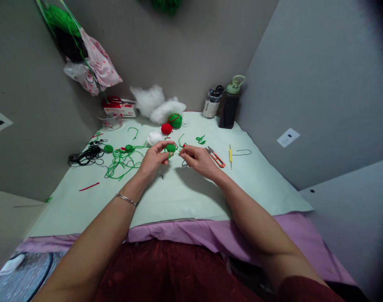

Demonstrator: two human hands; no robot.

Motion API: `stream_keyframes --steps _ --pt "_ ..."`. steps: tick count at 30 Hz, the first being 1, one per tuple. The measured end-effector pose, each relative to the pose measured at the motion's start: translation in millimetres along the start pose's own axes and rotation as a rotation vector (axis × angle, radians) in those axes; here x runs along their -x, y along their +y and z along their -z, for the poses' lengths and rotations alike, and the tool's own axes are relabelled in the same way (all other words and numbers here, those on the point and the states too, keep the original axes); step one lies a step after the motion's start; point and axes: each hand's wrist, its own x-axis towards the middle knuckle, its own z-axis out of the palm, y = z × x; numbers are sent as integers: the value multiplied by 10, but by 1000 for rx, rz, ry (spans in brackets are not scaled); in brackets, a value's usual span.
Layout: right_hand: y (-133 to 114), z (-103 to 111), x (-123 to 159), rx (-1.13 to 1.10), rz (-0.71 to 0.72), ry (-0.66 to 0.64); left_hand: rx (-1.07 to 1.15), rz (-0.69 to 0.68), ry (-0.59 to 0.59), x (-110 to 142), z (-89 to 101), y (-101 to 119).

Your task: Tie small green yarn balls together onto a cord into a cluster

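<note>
My left hand (pixel 153 160) is closed round a small green crocheted piece (pixel 170 148), held above the middle of the table between thumb and fingers. Close on its right, my right hand (pixel 198 160) pinches a thin pale item (pixel 177 152) whose end meets the green piece; it is too small to name. Bits of red and white show just behind the fingers. A white yarn ball (pixel 154 138) lies beyond my left hand. Orange-handled snips (pixel 215 157) rest to the right of my right hand.
Loose green yarn (pixel 120 165) and a black tangle (pixel 89 154) lie left. Behind are a red yarn ball (pixel 166 128), a green one (pixel 176 121), white stuffing (pixel 150 102), a pen cup (pixel 210 107) and a dark bottle (pixel 229 110). A yellow-handled hook (pixel 230 156) lies right.
</note>
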Motion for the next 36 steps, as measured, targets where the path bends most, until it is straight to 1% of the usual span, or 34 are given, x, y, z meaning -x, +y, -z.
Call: stream_keyframes --steps 4,6,8,10,13,15,18,22,24,26,28,31,33,36 --pt "30 -63 -14 47 5 21 -94 -18 -15 16 -40 -29" --pt "44 -115 -30 22 -9 41 -108 -26 -13 25 -68 -31" --pt "49 -153 -50 -84 -44 55 -82 -44 -7 25 -85 -27" --pt "47 -160 -70 -250 -86 65 -50 -56 -11 13 -79 -23" --pt "49 -113 -91 -464 -133 102 -26 -48 3 -19 -30 -25" --pt "56 -70 -96 -534 -150 134 11 -34 48 -37 11 -19" --pt "61 -36 -91 -578 -156 139 168 -2 95 -49 56 25" --pt "45 -67 -79 -605 -166 97 515 22 83 -60 106 145" --pt "39 -91 -76 -602 -167 84 672 71 110 -69 138 201" --pt "39 -105 -75 -589 -166 80 753 122 128 -73 156 234" --pt "42 -109 -75 -580 -165 83 727 120 122 -65 139 234" --pt "47 -113 -70 -554 -154 81 507 39 96 -27 41 183" --pt "50 -120 -65 -523 -140 55 346 31 39 4 -34 137" --pt "70 -126 -65 -460 -115 31 242 38 -25 29 -86 84"
